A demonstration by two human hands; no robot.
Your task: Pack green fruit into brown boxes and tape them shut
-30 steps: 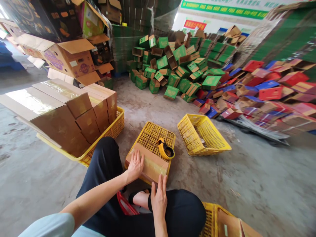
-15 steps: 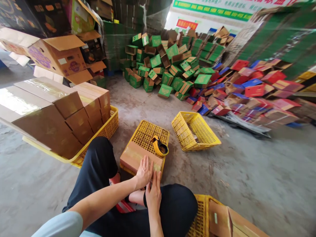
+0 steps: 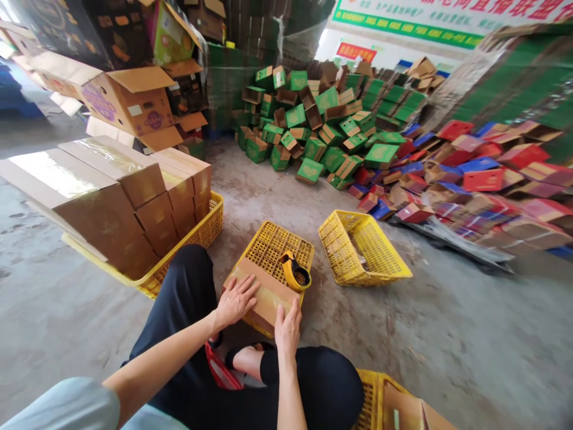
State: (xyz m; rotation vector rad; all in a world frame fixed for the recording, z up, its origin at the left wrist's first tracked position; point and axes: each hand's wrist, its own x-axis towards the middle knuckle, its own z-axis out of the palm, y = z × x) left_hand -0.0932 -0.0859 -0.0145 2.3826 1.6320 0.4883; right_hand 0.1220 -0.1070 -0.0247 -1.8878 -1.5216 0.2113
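A brown cardboard box [image 3: 271, 297] with clear tape along its top lies on an upturned yellow plastic crate [image 3: 264, 242] before my crossed legs. My left hand [image 3: 236, 300] rests flat on the box's left part, fingers spread. At the right end of the box, my right hand [image 3: 287, 328] is closed round the edge, its thumb over the top and its fingers along the side. A yellow and black tape dispenser [image 3: 295, 272] stands on the crate, just behind the box and touched by neither hand.
On the left a yellow crate [image 3: 217, 209] holds several taped boxes [image 3: 102, 206]. Another yellow crate [image 3: 364, 248] sits tilted at the right, and one with boxes [image 3: 369, 397] is by my right knee. Heaps of green cartons [image 3: 308, 171] and red and blue cartons [image 3: 483, 179] lie behind.
My hands have moved apart: the left slid leftward across the box top, while the right came up to the box's right end. The view has shifted slightly.
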